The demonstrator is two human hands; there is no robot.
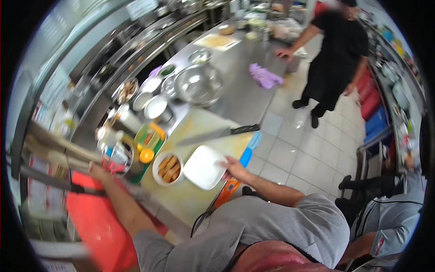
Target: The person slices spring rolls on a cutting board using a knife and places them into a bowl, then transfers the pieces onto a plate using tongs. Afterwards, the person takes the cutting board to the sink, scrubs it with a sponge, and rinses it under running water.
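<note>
My right hand (pixel 234 168) grips the near right edge of a white square dish (pixel 205 167), tilted over the yellowed cutting board (pixel 174 199). Just left of the dish is a white round bowl (pixel 157 174) holding several brown, oblong food pieces (pixel 169 169). A large knife (pixel 217 133) with a black handle lies across the board beyond the dish. My left hand (pixel 98 172) reaches far left, close to a small red-and-white item (pixel 113 167) and above a red plastic bag or bin (pixel 97 217). Its fingers are blurred, so a grip cannot be made out.
Steel bowls (pixel 198 84), white tubs (pixel 156 109) and an orange half (pixel 147 155) stand along the counter's left side. A purple cloth (pixel 265 76) lies near its right edge. A person in black (pixel 337 54) stands at the far right; another in grey (pixel 389 217) is behind me.
</note>
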